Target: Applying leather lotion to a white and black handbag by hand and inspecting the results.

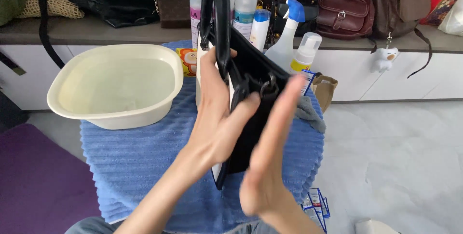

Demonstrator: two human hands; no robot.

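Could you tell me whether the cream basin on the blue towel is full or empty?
It holds water, partly filled: the cream basin shows a flat, pale liquid surface below its rim. It sits upright on the blue towel.

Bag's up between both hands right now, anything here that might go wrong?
The black handbag is held upright mostly by the left hand; the right hand lies open and flat against it, so it might slip. The cream basin sits close by on the blue towel and seems to hold water; a swing could splash it. Bottles behind could get knocked.
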